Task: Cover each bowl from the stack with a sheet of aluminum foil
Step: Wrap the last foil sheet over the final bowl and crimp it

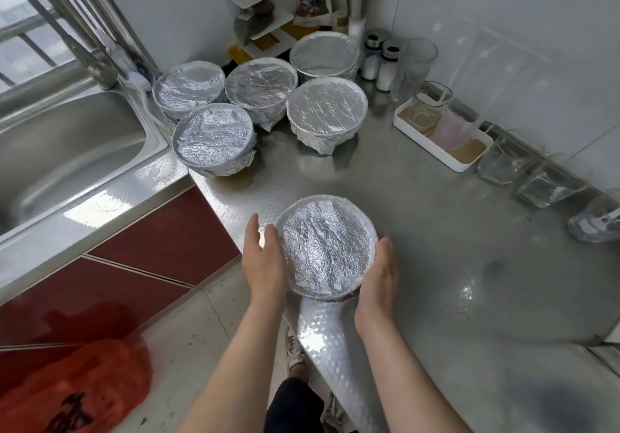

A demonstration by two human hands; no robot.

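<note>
- White tiled wall [503,13] closes the corner. A window with metal bars lies to the left, above the sink.
- The stainless steel worktop [436,231] has a dull sheen and an embossed strip along its near edge. It carries every bowl in view.
- A steel sink [67,150] is set into the left run, with red cabinet fronts [161,241] below it. An orange plastic bag [77,389] lies on the floor.
- Five covered bowls [327,110] stand clustered at the back near the sink. Each has foil drawn over the top and crimped down the sides, so these look finished.
- The near bowl [327,248] sits at the front edge of the worktop, well apart from that cluster. Crinkled foil already spans its mouth and folds over the rim.
- No bare stack and no foil roll shows, so this is probably the last bowl or close to it. Only the tucking and setting aside seem left.
- The left hand [263,261] lies flat against the bowl's left side, its fingers [252,228] straight and released.
- The right hand [379,275] cups the right side, its fingers curved round the wall and grasping it.
- A white tray [426,142] of glasses and two shakers [385,67] line the right wall.
</note>
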